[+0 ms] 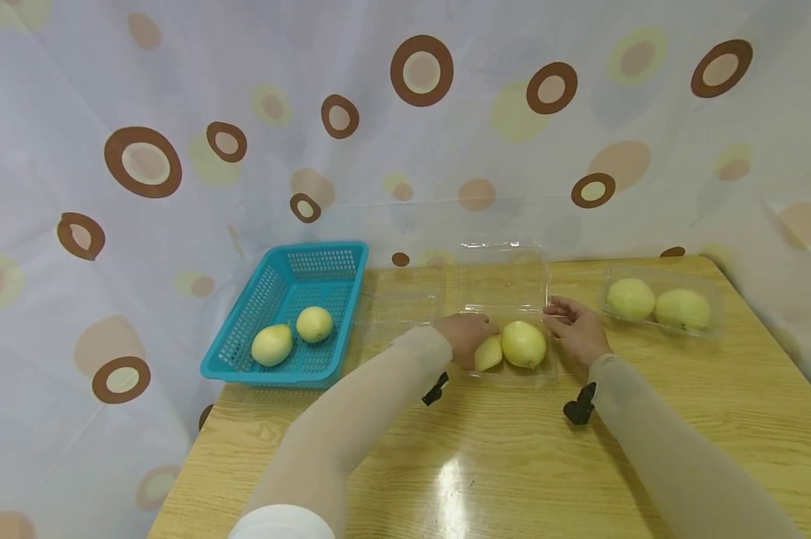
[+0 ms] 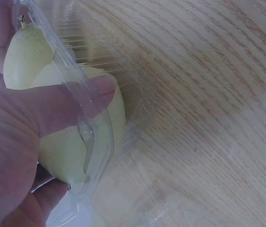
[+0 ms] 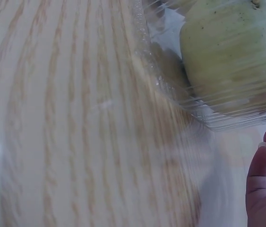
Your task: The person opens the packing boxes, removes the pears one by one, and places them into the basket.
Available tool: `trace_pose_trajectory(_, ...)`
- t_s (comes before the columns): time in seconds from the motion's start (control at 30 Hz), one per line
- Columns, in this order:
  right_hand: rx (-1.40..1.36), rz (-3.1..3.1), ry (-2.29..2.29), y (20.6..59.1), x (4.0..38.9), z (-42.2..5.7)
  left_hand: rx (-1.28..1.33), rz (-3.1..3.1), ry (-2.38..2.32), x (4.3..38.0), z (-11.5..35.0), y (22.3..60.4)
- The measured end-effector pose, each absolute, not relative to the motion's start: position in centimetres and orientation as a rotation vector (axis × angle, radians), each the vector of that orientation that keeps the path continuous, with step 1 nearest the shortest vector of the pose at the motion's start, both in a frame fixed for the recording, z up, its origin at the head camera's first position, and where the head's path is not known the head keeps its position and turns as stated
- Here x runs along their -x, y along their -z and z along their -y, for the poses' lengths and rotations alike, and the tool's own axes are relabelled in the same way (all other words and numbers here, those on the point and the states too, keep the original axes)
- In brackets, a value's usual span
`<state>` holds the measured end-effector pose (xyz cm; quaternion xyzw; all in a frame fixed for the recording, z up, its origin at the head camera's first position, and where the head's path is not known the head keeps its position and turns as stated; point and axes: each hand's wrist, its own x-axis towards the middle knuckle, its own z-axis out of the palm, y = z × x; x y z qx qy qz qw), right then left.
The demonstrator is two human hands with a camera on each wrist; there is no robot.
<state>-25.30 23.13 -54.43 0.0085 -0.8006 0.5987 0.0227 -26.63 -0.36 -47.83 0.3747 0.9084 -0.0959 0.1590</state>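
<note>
My left hand (image 1: pixel 467 338) curls round a pale yellow pear (image 2: pixel 62 153) on the left side of an open clear plastic box (image 2: pixel 97 163). In the left wrist view the thumb lies across the pear and the box's rim. A second pear (image 1: pixel 523 344) sits beside it on the right, in the same box. At the box's right back corner, my right hand (image 1: pixel 576 329) touches the edge with its fingertips. Its fingers (image 3: pixel 259 172) look fairly straight in the right wrist view. The clear lid (image 1: pixel 502 277) stands raised at the back.
A blue plastic basket (image 1: pixel 341 359) with two pears (image 1: pixel 272 345) stands on the left of the wooden table (image 1: pixel 513 464). Another clear box (image 1: pixel 405 307) lies between basket and left hand. On the right, a clear box (image 1: pixel 715 314) holds two pears (image 1: pixel 630 299). A patterned curtain (image 1: pixel 445 165) hangs behind.
</note>
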Motion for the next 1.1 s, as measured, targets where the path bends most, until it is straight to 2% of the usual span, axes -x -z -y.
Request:
trace_pose_trajectory(0.63,-0.015,2.471,-1.843,53.7,25.2,-22.9,-1.161,-2.672,0.14,26.3,1.3,45.6)
trace_pose_trajectory(1.1,-0.005,2.455,-1.839,54.6,25.6,-23.1,-1.233,-2.708,-0.009,25.6,3.6,40.4)
